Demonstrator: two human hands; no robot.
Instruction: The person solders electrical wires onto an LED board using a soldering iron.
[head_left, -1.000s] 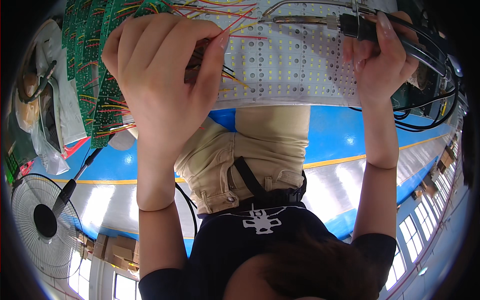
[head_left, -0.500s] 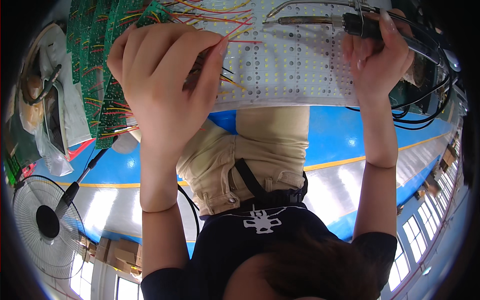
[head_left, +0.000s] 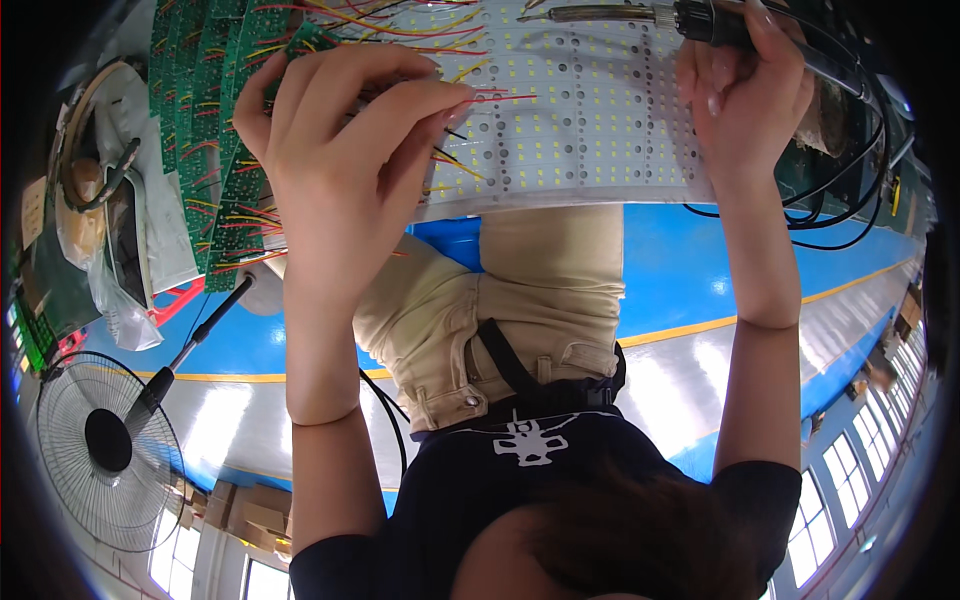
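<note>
I see my left hand (head_left: 345, 170) at upper left of the frame, fingers curled and pinching thin red and yellow wires (head_left: 470, 95) against the white LED panel (head_left: 590, 130) at top centre; my right hand (head_left: 745, 100) at upper right is closed around a soldering iron (head_left: 640, 14), its tip pointing left over the panel. Green boards (head_left: 205, 120) with more wires lie at far upper left; a fan (head_left: 100, 440) sits lower left.

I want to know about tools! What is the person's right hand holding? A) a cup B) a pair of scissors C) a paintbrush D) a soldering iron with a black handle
D: the right hand grips a soldering iron by its black handle, the metal tip lying over the white LED board.
</note>
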